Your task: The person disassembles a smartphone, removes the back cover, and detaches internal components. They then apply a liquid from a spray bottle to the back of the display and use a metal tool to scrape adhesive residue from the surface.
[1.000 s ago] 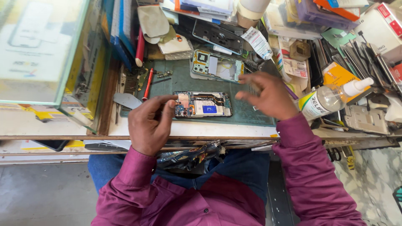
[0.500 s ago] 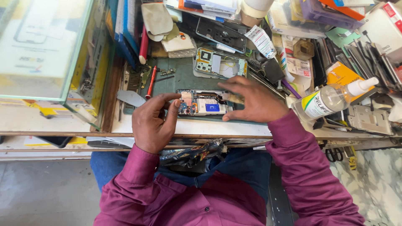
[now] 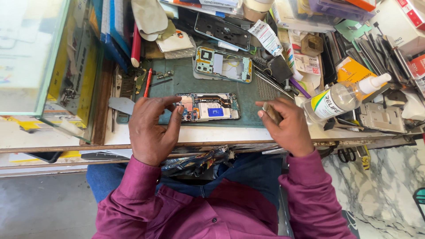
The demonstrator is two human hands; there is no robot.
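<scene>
Withdrawn from the opened phone (image 3: 208, 106): right hand (image 3: 285, 126), now right of it, pinching a small tool (image 3: 271, 112). Left hand (image 3: 150, 128), loosely curled, empty, I note fingertips touching the phone's left end.

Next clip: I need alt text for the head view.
An opened phone lies on a green mat; the left hand touches its left end, the right hand beside it pinches a small object. A second phone frame and a spray bottle lie nearby.

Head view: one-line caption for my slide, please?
Left hand steadies an opened smartphone on a green work mat while the right hand holds a small tool beside it.
</scene>
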